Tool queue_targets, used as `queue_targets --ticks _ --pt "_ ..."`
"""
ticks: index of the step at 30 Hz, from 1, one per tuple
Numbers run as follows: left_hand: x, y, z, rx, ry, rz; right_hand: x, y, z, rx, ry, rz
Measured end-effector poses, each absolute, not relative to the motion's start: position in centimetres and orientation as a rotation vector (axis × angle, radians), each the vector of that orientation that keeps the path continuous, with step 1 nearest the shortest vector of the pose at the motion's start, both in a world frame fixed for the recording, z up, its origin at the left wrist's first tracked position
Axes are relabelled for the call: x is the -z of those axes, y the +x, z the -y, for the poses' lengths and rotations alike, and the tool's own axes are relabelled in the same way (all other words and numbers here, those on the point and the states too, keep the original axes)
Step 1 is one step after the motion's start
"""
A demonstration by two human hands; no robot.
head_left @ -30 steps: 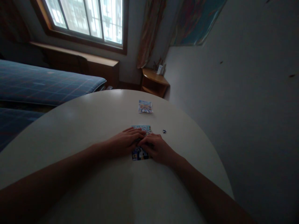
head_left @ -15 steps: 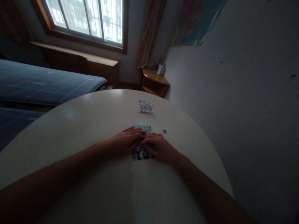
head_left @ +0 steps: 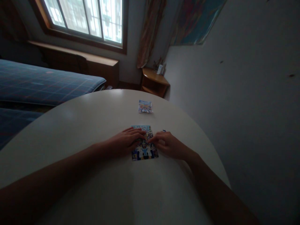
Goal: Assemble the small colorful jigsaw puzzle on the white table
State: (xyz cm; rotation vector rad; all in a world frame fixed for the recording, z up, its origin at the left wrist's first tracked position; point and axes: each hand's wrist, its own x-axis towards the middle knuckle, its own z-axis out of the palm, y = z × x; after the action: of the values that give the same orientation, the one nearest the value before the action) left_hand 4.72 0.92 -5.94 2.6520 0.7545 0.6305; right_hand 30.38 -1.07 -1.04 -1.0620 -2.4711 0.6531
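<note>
A small jigsaw puzzle (head_left: pixel 144 154) with a colourful cartoon picture lies flat on the white round table (head_left: pixel 98 109). My left hand (head_left: pixel 128 140) rests on its left side, fingers stretched out and flat, hiding part of the picture. At the puzzle's right edge is my right hand (head_left: pixel 167 144), its index finger reaching onto the middle of the picture and the other fingers bent. Nothing shows between its fingers. Just behind the right hand a small dark blue piece (head_left: pixel 164 130) is partly covered.
Farther back on the table lies a small square printed packet or card (head_left: pixel 145 107). A bare mattress (head_left: pixel 47 81) stands beyond the table on the left. Past the far edge is a wooden corner cabinet (head_left: pixel 154 78), and a white wall (head_left: pixel 229 109) runs along the right.
My right hand has moved right, away from my left hand, uncovering more of the puzzle and partly covering the dark blue piece. The left hand has stayed in place.
</note>
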Motion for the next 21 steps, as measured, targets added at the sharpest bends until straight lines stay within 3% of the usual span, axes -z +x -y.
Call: queue_targets --ticks 21 --pt "5.58 4.66 -0.73 -0.573 2.631 -0.789 0.56 30.83 1.29 -0.831 -1.091 2.409"
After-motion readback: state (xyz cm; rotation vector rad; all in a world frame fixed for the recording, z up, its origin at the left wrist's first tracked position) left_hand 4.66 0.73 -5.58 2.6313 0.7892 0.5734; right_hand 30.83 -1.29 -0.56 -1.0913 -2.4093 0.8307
